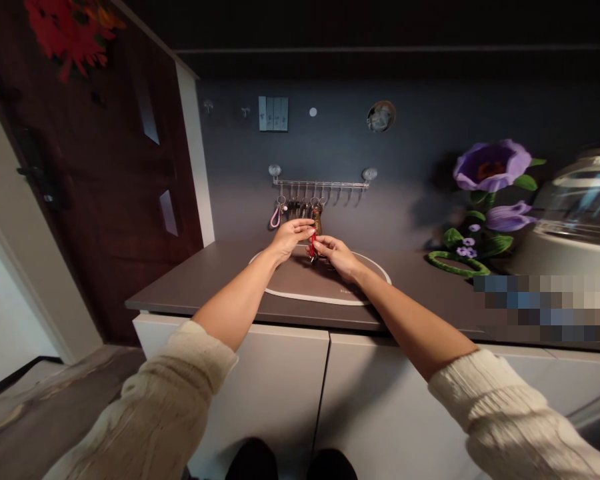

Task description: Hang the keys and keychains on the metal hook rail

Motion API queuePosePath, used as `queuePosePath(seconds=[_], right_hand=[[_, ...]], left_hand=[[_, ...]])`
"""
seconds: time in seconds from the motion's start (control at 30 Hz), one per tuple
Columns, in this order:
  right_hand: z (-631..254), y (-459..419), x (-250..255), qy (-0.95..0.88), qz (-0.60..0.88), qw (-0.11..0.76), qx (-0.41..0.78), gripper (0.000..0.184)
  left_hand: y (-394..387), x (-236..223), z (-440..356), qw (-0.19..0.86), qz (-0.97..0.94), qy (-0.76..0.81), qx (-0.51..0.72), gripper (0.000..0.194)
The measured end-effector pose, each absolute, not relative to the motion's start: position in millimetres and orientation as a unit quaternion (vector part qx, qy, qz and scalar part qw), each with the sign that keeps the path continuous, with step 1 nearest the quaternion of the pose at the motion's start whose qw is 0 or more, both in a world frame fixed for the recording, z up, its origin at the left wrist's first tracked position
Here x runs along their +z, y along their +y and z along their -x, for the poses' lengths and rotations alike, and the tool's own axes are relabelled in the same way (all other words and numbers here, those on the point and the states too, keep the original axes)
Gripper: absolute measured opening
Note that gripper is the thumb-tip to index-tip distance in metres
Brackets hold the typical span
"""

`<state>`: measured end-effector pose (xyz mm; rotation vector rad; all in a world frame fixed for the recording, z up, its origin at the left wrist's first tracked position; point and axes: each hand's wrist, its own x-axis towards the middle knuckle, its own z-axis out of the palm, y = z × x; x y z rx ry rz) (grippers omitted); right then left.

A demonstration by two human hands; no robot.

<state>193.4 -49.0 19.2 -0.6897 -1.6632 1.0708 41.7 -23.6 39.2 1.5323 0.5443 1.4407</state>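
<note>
Mid-frame, the left fingers (307, 227) and right fingers (321, 245) pinch a red item (313, 244), its shape partly hidden behind them; keys (300, 209) above blur together; the lamp (587, 213) is cut off at right; a mat (300, 285) lies on the brown worktop (180, 280)

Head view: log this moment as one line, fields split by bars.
left hand: fingers on red item | right hand: pinches red item | mat: below hands | rack: on wall, keyrings hanging | flowers: right of mat
</note>
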Motion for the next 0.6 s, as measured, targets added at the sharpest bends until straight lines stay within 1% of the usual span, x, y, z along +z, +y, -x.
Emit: queuePosePath(seconds=[0.1,0.23,0.6], right_hand=[[-193.5,-49.7,19.9,-0.689,0.292,0.502,0.434,0.035],[-194.3,-50.4,21.1,-0.693,0.313,0.503,0.409,0.038],[-198.7,-50.2,22.2,-0.691,0.331,0.506,0.397,0.036]], left_hand=[[-23.9,39.5,-41.8,0.472,-0.617,0.217,0.592,0.041],[-22.5,38.4,-41.4,0.454,-0.62,0.232,0.596,0.041],[-22.0,36.4,-43.2,0.45,-0.616,0.246,0.598,0.04]])
